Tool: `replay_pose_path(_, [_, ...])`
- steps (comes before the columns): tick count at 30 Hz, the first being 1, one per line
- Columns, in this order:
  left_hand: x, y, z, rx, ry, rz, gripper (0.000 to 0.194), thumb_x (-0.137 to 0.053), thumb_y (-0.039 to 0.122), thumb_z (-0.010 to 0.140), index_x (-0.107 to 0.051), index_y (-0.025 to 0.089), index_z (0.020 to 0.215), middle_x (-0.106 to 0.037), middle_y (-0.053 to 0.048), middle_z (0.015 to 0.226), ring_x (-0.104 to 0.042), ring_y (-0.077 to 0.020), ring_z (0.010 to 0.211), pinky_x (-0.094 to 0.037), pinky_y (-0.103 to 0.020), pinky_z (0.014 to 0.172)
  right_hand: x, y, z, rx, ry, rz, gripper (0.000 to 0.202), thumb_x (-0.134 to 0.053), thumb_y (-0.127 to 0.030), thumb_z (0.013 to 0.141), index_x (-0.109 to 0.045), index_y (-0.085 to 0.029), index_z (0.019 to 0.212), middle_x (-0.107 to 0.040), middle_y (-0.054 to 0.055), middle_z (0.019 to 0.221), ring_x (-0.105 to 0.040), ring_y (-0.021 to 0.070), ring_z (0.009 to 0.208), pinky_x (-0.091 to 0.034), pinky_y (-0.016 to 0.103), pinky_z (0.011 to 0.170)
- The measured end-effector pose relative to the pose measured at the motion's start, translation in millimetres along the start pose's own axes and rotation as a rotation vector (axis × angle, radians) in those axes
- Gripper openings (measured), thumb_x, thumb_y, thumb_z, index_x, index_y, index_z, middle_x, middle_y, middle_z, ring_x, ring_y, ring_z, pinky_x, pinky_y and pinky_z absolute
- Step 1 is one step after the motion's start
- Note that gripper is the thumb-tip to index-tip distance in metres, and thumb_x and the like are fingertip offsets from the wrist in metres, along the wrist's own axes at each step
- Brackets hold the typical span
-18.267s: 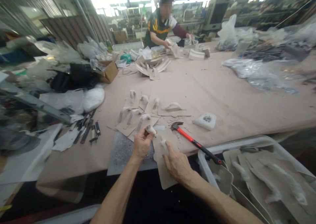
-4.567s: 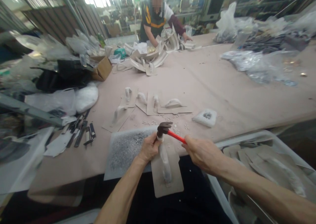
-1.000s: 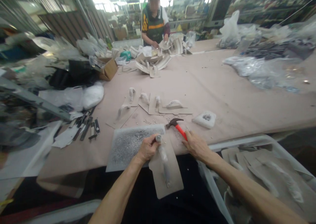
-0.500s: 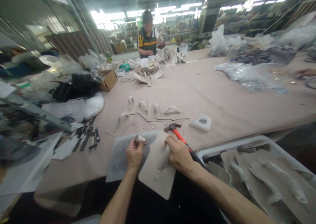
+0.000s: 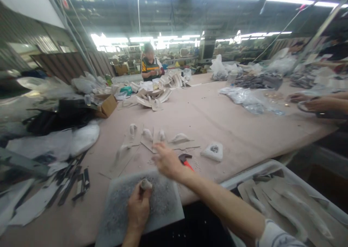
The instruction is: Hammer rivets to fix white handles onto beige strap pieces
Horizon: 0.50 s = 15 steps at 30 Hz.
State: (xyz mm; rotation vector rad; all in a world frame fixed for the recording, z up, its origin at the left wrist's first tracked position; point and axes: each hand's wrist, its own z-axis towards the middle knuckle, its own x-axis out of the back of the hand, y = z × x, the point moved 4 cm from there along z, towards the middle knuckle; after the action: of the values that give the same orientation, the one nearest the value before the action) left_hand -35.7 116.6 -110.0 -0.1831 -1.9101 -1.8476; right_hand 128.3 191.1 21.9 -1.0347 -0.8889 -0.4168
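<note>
My left hand (image 5: 138,208) is closed around a short, whitish, rounded piece (image 5: 146,184) with a grey end; its exact kind is unclear. Under it lies a scuffed translucent grey board (image 5: 165,203) at the table's front. My right hand (image 5: 166,161) reaches forward over the board's far edge, fingers stretched out and slightly blurred, with nothing visible in them. Just beyond those fingers stands a row of flat beige panels with padded white handles (image 5: 179,138). Partly behind my right forearm is a hammer (image 5: 186,158) with a dark claw head and red handle.
A white pad with small metal bits (image 5: 214,151) sits right of the hammer, near scattered tiny pieces. A white bin (image 5: 274,163) at right holds handled panels. Dark tools (image 5: 78,185) lie at left. A co-worker (image 5: 150,64) stands across the table; another person's hands (image 5: 318,102) show at right.
The beige panel that my right hand held is no longer in it. That hand has moved left and forward towards the row of panels. My left hand keeps the whitish piece; the view has tilted up.
</note>
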Motion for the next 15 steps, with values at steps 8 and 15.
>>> replay_pose_path(8, [0.1, -6.1, 1.5, -0.015, 0.064, -0.045, 0.042, -0.066, 0.055, 0.082, -0.071, 0.021, 0.105, -0.079, -0.008, 0.094, -0.075, -0.0285, 0.089, -0.059, -0.037, 0.08, 49.2, 158.7, 44.4, -0.547, -0.149, -0.294, 0.035, -0.059, -0.018, 0.088, -0.062, -0.006, 0.121, -0.067, 0.021, 0.123, -0.061, 0.0273, 0.112, -0.045, 0.033, 0.091])
replay_pose_path(15, [-1.6, -11.3, 1.8, 0.014, 0.035, -0.152, 0.041, -0.067, 0.044, 0.087, -0.063, 0.018, 0.119, -0.078, -0.009, 0.103, -0.075, -0.024, 0.095, -0.057, -0.037, 0.09, 66.3, 137.2, 43.3, -0.473, -0.106, -0.39, 0.041, -0.039, -0.036, 0.101, -0.059, -0.01, 0.125, -0.066, 0.022, 0.121, -0.061, 0.0314, 0.11, -0.042, 0.039, 0.09])
